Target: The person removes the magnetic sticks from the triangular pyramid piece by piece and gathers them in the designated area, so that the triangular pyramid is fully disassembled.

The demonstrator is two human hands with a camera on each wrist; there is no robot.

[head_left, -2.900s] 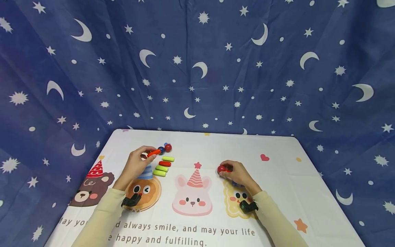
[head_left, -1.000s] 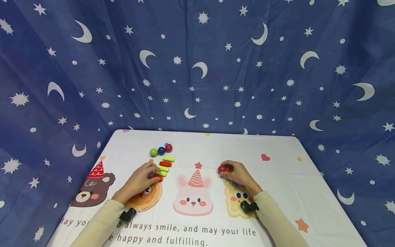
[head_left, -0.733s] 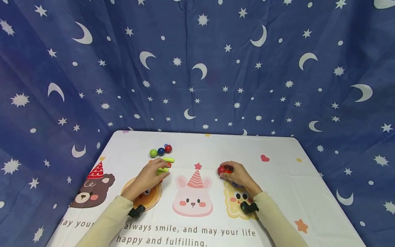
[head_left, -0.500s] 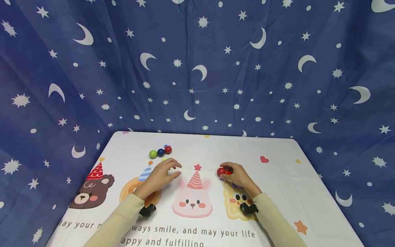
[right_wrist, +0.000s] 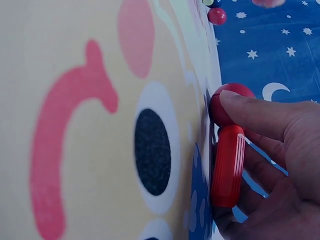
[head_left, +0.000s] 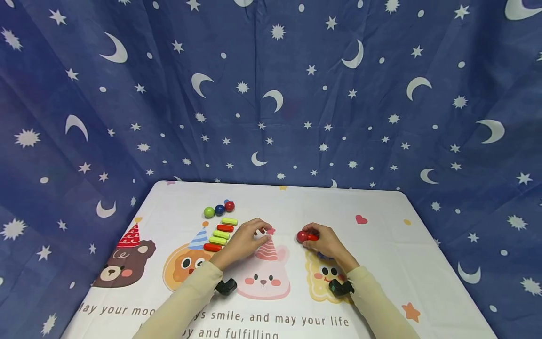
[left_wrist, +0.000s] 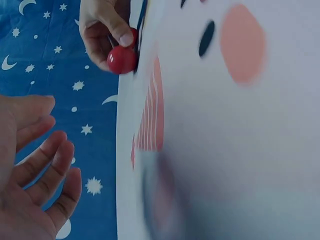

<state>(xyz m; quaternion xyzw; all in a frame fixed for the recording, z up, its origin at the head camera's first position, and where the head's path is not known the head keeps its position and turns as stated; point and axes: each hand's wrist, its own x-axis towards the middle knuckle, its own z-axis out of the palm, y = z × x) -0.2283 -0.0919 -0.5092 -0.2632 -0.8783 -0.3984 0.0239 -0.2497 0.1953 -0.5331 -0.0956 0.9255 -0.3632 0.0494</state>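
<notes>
My right hand [head_left: 328, 242] pinches a red ball [head_left: 302, 237] between thumb and fingers, low over the white cloth. A ridged red rod [right_wrist: 228, 167] meets that ball and lies under the palm in the right wrist view. My left hand [head_left: 247, 240] is over the printed rabbit's hat with its fingers loosely bent; nothing shows between them in the left wrist view. Left of it lie red rods [head_left: 225, 228] and yellow-green rods [head_left: 230, 221] in a column. Behind them a green ball [head_left: 209, 212], a dark blue ball [head_left: 219, 210] and another red ball [head_left: 229, 205] form a row.
A white cloth [head_left: 381, 263] with printed animals and lettering covers the table. Its back edge meets a blue curtain [head_left: 271, 117] with moons and stars. A black wrist camera [head_left: 226, 286] sits under the left forearm, another wrist camera [head_left: 340, 287] under the right.
Earlier my left hand held a red rod, which now lies at the column's near end. That hand has let go and moved right toward my right hand, which stays in place.
</notes>
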